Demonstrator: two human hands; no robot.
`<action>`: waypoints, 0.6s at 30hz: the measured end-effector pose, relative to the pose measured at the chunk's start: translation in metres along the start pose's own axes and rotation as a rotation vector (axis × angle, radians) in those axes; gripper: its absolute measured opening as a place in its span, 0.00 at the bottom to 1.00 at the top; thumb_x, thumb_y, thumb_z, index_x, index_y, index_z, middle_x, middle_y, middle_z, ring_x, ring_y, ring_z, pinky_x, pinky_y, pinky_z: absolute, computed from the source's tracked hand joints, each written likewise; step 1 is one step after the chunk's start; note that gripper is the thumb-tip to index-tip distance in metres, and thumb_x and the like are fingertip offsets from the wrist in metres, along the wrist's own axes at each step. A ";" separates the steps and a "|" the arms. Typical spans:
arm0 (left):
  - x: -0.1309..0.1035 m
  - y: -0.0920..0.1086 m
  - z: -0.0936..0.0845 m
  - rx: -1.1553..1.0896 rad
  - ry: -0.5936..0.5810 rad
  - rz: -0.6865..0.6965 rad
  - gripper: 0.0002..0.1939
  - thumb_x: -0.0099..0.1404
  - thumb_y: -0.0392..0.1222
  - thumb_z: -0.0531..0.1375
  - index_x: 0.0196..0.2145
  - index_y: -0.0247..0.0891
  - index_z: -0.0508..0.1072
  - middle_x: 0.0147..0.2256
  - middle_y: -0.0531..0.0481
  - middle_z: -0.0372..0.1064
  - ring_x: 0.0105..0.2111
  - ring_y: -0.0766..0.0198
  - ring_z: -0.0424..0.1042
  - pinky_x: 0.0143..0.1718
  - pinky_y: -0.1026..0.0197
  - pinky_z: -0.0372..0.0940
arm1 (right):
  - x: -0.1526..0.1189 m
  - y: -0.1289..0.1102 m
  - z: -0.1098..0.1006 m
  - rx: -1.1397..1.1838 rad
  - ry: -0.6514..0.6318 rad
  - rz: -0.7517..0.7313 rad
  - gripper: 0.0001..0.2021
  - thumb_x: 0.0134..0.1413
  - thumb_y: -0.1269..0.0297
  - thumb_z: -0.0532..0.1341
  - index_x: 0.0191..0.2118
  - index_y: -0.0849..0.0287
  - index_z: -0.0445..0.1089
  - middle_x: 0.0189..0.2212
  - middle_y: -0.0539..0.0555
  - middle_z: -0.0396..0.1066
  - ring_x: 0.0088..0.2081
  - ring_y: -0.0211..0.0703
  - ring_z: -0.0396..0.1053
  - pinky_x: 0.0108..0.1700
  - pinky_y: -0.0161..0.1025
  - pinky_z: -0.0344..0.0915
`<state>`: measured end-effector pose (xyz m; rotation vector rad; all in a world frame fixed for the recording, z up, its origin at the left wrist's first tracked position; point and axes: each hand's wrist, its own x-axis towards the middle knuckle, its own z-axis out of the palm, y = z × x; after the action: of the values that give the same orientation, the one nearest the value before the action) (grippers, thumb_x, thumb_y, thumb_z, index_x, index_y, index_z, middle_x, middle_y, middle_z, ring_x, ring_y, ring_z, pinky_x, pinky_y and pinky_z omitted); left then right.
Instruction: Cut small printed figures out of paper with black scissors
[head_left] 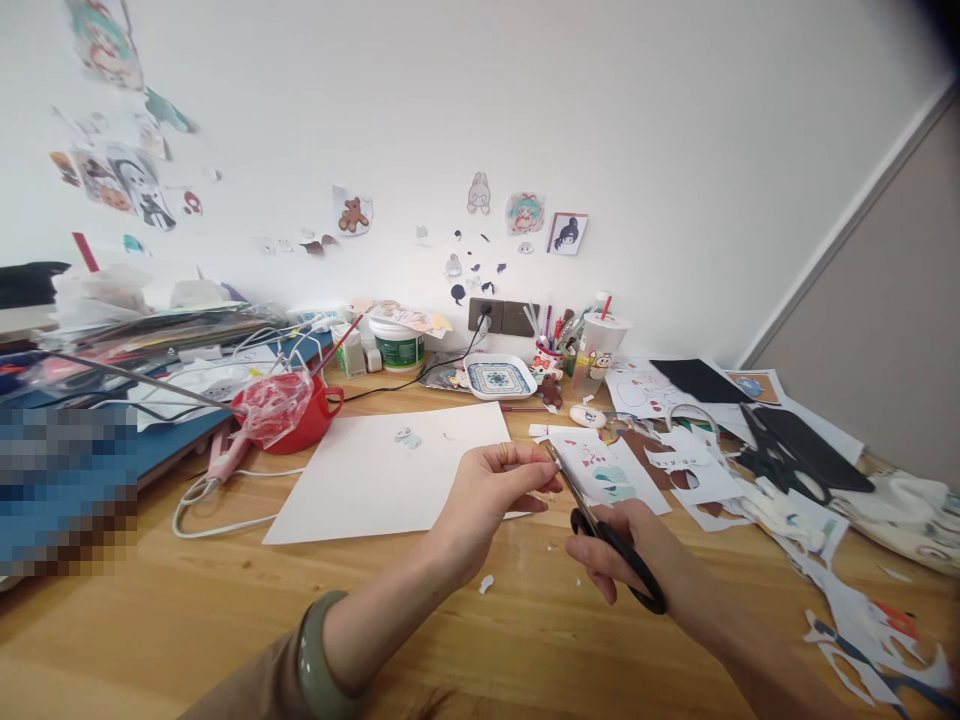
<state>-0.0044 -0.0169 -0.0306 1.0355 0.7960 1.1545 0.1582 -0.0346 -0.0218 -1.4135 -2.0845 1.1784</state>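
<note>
My left hand [499, 490] is closed in a pinch at the middle of the table. Between its fingertips is what looks like a small piece of paper [557, 465], mostly hidden by the fingers. The black-handled scissors [609, 535] are in my right hand [634, 550], with the fingers around the handles. Their blades point up and left, with the tips right at the left fingertips. Beyond the left hand lies a large white sheet [375, 480] bearing a small pale cutout [407, 437]. A sheet with printed drawings [600, 470] lies behind the scissors.
Paper scraps [855, 610] and a second pair of scissors [784, 455] lie at right. A red mug [289, 415] with plastic film stands at left, near a white cable [180, 520]. Along the wall are a square plate [499, 378], a tub [397, 345] and a drink cup [598, 355].
</note>
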 end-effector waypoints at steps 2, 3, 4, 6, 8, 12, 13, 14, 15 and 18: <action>0.000 0.000 0.000 -0.003 -0.002 -0.001 0.08 0.50 0.42 0.62 0.25 0.33 0.71 0.24 0.51 0.68 0.27 0.69 0.66 0.28 0.68 0.61 | 0.000 0.000 0.000 0.010 0.001 -0.005 0.19 0.49 0.58 0.55 0.13 0.60 0.54 0.11 0.44 0.50 0.17 0.32 0.48 0.21 0.32 0.45; 0.000 0.000 0.000 -0.003 -0.003 -0.002 0.08 0.50 0.42 0.62 0.25 0.33 0.71 0.24 0.51 0.68 0.27 0.69 0.66 0.27 0.68 0.61 | 0.000 0.000 0.000 0.015 0.003 -0.007 0.19 0.49 0.58 0.55 0.13 0.60 0.54 0.11 0.44 0.50 0.17 0.32 0.48 0.21 0.32 0.45; 0.000 0.001 0.000 -0.004 -0.003 -0.003 0.08 0.50 0.42 0.62 0.25 0.33 0.71 0.24 0.51 0.68 0.27 0.69 0.66 0.27 0.68 0.61 | -0.001 0.000 0.000 0.020 0.003 -0.007 0.19 0.49 0.58 0.55 0.13 0.60 0.54 0.11 0.44 0.50 0.17 0.32 0.48 0.21 0.32 0.45; -0.001 0.001 0.000 -0.003 -0.004 -0.003 0.08 0.50 0.42 0.62 0.25 0.34 0.71 0.24 0.51 0.68 0.27 0.70 0.66 0.27 0.68 0.61 | -0.001 -0.001 0.000 0.024 0.001 -0.002 0.19 0.49 0.58 0.55 0.13 0.60 0.54 0.11 0.44 0.50 0.17 0.32 0.48 0.21 0.32 0.45; -0.001 0.001 0.000 -0.004 -0.004 -0.004 0.08 0.50 0.42 0.62 0.25 0.34 0.71 0.24 0.51 0.68 0.27 0.70 0.66 0.27 0.68 0.61 | -0.001 -0.001 0.000 0.028 -0.007 0.003 0.19 0.48 0.58 0.56 0.12 0.60 0.54 0.11 0.44 0.50 0.17 0.32 0.48 0.20 0.32 0.45; 0.000 0.001 0.000 -0.003 0.001 -0.002 0.08 0.50 0.42 0.62 0.25 0.34 0.71 0.24 0.51 0.68 0.27 0.70 0.66 0.27 0.69 0.61 | -0.001 0.000 0.000 0.023 -0.004 -0.002 0.19 0.48 0.58 0.56 0.13 0.60 0.55 0.11 0.44 0.50 0.17 0.32 0.49 0.20 0.32 0.45; 0.000 0.001 0.000 -0.003 0.001 -0.002 0.08 0.50 0.42 0.62 0.25 0.34 0.71 0.24 0.51 0.68 0.27 0.70 0.66 0.27 0.69 0.61 | -0.001 0.000 0.000 0.020 -0.003 -0.006 0.19 0.48 0.58 0.56 0.13 0.60 0.55 0.11 0.44 0.50 0.17 0.32 0.49 0.20 0.32 0.45; 0.000 0.000 0.000 -0.002 0.002 -0.001 0.08 0.50 0.42 0.62 0.25 0.34 0.71 0.24 0.51 0.68 0.27 0.70 0.66 0.27 0.69 0.61 | -0.001 0.001 0.001 0.018 0.001 -0.011 0.19 0.49 0.58 0.56 0.13 0.60 0.55 0.11 0.44 0.51 0.17 0.31 0.48 0.20 0.32 0.45; -0.001 0.000 0.000 -0.002 0.003 0.000 0.08 0.50 0.42 0.62 0.25 0.34 0.71 0.24 0.51 0.68 0.27 0.70 0.66 0.27 0.69 0.61 | 0.000 0.001 0.001 0.017 0.004 -0.015 0.19 0.49 0.58 0.55 0.13 0.60 0.55 0.11 0.44 0.51 0.17 0.31 0.48 0.20 0.32 0.45; -0.001 0.000 0.000 -0.001 0.007 -0.001 0.08 0.50 0.42 0.62 0.25 0.34 0.71 0.24 0.51 0.68 0.27 0.69 0.66 0.27 0.68 0.61 | 0.000 0.003 0.002 0.019 0.006 -0.029 0.19 0.50 0.58 0.55 0.13 0.60 0.55 0.11 0.44 0.51 0.16 0.31 0.48 0.20 0.32 0.45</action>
<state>-0.0042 -0.0181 -0.0309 1.0308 0.8012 1.1582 0.1588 -0.0349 -0.0248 -1.3725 -2.0770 1.1779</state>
